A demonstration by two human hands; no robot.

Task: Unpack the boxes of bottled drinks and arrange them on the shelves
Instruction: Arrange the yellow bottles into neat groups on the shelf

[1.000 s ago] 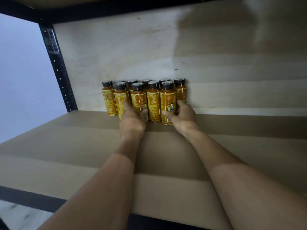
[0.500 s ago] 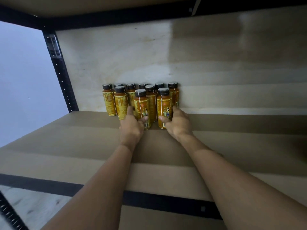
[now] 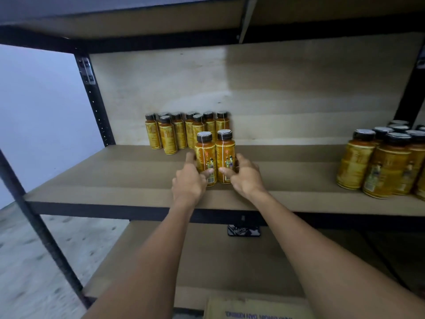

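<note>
Since the earlier frames, we have drawn back from the shelf (image 3: 138, 178): the shelf edge, the lower tier, and a second cluster of bottles (image 3: 386, 162) at the right are now in view, and the two front bottles stand clear of the back group (image 3: 184, 132), nearer the middle of the board than before. Our left hand (image 3: 189, 181) rests against the left front bottle (image 3: 205, 157), with the index finger extended up its left side and the thumb on its lower front near the barcode. Our right hand (image 3: 245, 178) mirrors this on the right front bottle (image 3: 225, 155), with the thumb across its base and the fingers curved around its right side. Both hands are partly open and only lightly cupped; we judge that each one steadies or slides its bottle rather than lifting it, but we cannot tell whether the grasp is firm. The two bottles stand upright, touching each other, just in front of the back group near the rear panel. The step in hand appears to be positioning these two bottles within the row. The next move calls for setting them flush against the group, keeping them upright, then releasing both hands and returning to the cardboard box (image 3: 257, 309) at the bottom edge for more stock.
</note>
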